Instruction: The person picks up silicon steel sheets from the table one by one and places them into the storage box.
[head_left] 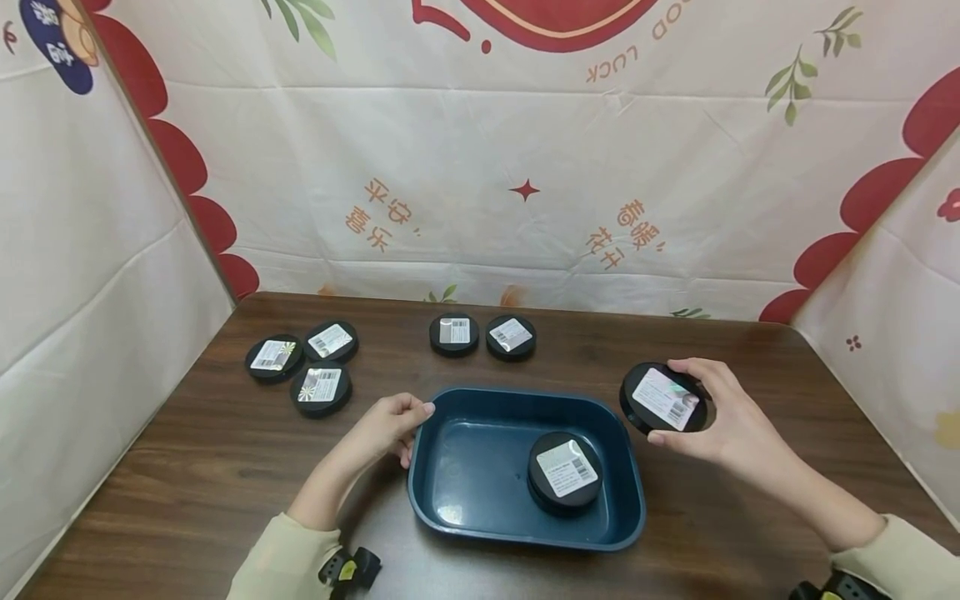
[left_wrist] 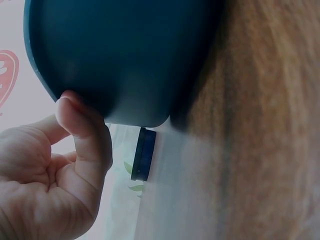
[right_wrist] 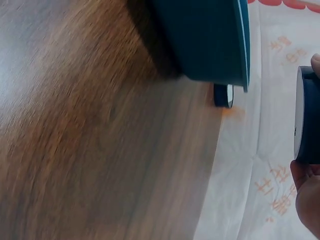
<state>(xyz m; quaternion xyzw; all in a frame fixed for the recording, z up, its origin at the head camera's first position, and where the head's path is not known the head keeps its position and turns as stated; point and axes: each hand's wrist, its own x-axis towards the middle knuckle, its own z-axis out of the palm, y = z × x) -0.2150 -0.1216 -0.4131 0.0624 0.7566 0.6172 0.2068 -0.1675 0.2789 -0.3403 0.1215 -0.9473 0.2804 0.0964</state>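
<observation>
We see the right hand (head_left: 716,417), spread wide, grip a labelled round black container (head_left: 663,398) by its edges, just off the far right corner of the blue tray (head_left: 472,467). The tray lies leftward and nearer us; the left hand (head_left: 392,427) pinches its far left corner.

Bright head view with glare on the tray (head_left: 480,463), wrist views dimmer and perhaps slightly blurred
</observation>
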